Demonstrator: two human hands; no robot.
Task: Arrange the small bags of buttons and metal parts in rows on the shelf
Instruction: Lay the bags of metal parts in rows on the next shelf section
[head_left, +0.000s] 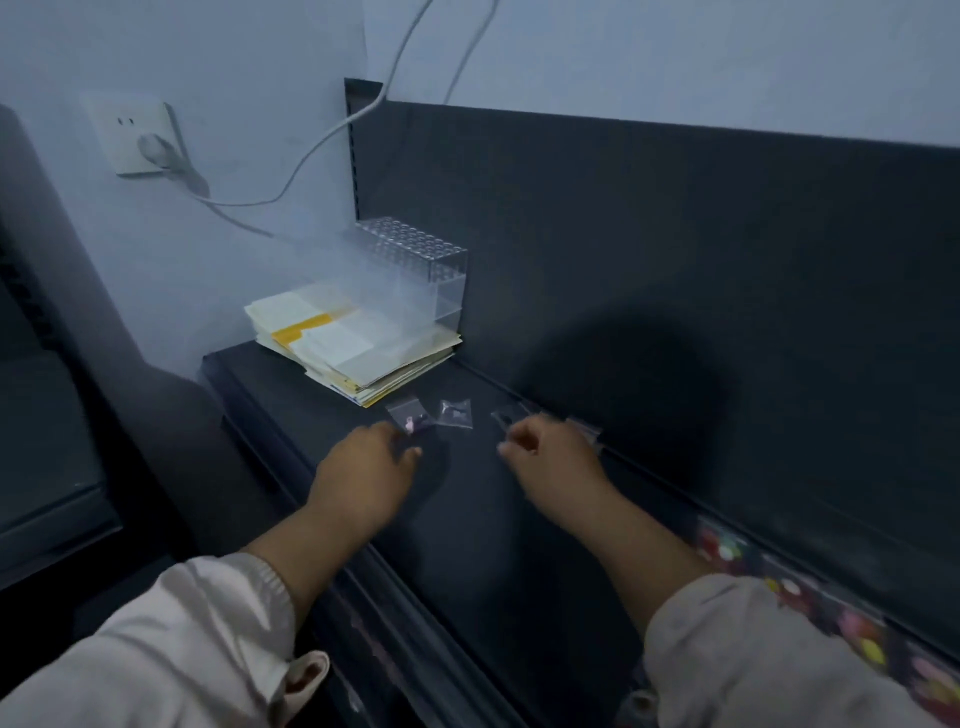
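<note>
wall socket (136, 136): on the pale wall at far left, with a plug in it; a white cable (332, 135) runs up and to the right.
paper stack (345, 351): white and yellow sheets piled at the left end of the shelf.
clear rack (415, 270): a see-through block with rows of holes in its top, at the back of the paper stack, against the back panel.
shelf (467, 545): dark, running from the paper stack down to the right, with the dark back panel (675, 249) behind it.
left hand (363, 467): palm down over the shelf, fingers stretched to the near edge of the first bag; its grip is open, thumb spread aside.
first bag (410, 415): small and clear, flat on the shelf just right of the paper stack, with something pinkish inside.
second bag (456, 414): flat just beside the first, with dark bits inside.
third bag (506, 415): next in the row, near the back edge.
right hand (550, 457): over the shelf, fingers curled; blur hides whether its grip holds anything.
fourth bag (589, 431): partly hidden behind the right hand.
button bags (727, 551): a blurred row with coloured buttons along the back edge, far right.
</note>
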